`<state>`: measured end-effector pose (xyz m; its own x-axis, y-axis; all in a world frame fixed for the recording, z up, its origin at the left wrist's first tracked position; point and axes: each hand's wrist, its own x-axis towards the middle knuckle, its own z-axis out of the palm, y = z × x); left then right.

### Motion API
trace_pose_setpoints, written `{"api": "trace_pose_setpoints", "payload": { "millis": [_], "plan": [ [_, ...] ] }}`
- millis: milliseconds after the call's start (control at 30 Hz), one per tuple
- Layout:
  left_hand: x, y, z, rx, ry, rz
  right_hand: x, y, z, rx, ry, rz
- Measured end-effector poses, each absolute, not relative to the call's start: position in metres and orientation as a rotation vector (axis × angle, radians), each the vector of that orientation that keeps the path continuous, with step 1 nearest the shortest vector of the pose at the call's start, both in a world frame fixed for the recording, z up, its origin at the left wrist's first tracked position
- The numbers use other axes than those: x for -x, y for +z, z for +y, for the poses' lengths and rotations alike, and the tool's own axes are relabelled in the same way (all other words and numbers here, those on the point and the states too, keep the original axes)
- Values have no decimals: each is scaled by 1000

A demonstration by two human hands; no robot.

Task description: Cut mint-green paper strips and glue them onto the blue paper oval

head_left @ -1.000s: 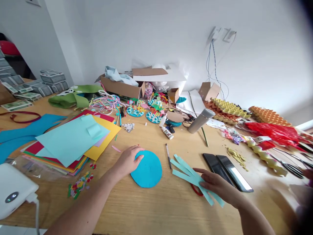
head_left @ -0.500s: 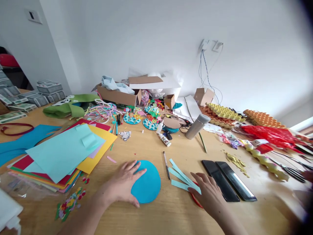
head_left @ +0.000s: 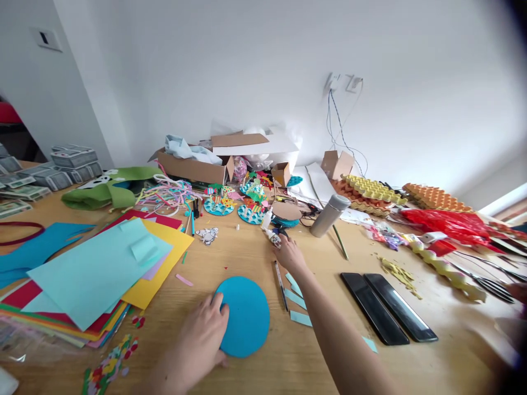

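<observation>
A flat blue paper circle [head_left: 245, 318] is in front of me. My left hand [head_left: 201, 334] is at its left edge, fingers bent onto the rim and the thumb low beside it. My right hand [head_left: 289, 253] stretches forward, its fingers closed around the near end of a small white glue bottle [head_left: 274, 238] that lies on its side. Part of the bottle is hidden by those fingers. Under the right forearm are light-blue paper strips [head_left: 295, 299], partly covered, next to a pen [head_left: 281, 285].
Coloured paper sheets [head_left: 99, 269] are stacked at left, with paper scraps [head_left: 111, 365] nearer. Two black phones [head_left: 387, 307] lie at right. A grey flask [head_left: 329, 215] stands behind them. Finished blue paper decorations [head_left: 218, 206], boxes [head_left: 193, 167] and egg trays [head_left: 370, 189] line the back.
My right hand has left the light-blue strips and reached forward to the glue bottle. My left hand's spread fingers have drawn in at the circle's edge. The circle sits slightly nearer me.
</observation>
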<state>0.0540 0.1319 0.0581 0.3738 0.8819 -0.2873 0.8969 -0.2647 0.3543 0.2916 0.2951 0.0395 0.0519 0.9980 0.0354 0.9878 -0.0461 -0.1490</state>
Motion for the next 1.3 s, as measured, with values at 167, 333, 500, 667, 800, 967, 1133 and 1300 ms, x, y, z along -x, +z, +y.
{"api": "trace_pose_setpoints", "payload": {
  "millis": [167,333,500,667,800,967,1133,1300],
  "plan": [
    [-56,61,133,-2168,-101,1565,-292,42,293,2304,94,-2055],
    [-61,71,134,-2165,-164,1585,-301,44,263,2352,241,-2211],
    [-63,72,135,-2132,-170,1632,-283,33,255,2332,273,-2289],
    [-62,68,138,-2129,-142,1666,-265,37,277,2273,169,-2178],
    [-57,62,138,-2214,-120,1621,-271,39,297,2235,76,-2016],
    [-50,53,137,-2269,-59,1608,-281,29,313,2196,251,-1863],
    [-46,54,140,-2269,-16,1576,-291,39,307,1997,482,-1644],
    [-43,57,143,-2275,-4,1560,-299,56,264,1613,923,-1408]
  ]
}}
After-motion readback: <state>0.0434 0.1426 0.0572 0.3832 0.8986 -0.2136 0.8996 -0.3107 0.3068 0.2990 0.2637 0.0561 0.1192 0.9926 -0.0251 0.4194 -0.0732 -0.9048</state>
